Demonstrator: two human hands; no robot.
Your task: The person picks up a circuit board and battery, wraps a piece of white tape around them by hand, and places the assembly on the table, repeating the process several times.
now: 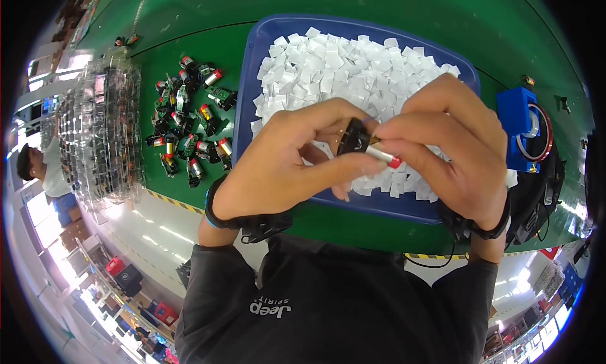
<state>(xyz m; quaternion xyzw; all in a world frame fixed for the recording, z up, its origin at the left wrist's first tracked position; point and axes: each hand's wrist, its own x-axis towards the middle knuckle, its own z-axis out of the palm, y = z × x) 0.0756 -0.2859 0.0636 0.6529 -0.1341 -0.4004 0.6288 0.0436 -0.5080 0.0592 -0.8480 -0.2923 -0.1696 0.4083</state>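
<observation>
We see both hands closed together on one small motor part [366,146], a black block with a silvery cylinder and red tip. The left hand [278,168] pinches the black end; the right hand [451,143] grips the cylinder, possibly with a bit of white under a finger. They hover above a blue tray [252,54] heaped with white squares [353,67]. More such parts [189,121] lie piled on the green table [189,35], left of the tray.
</observation>
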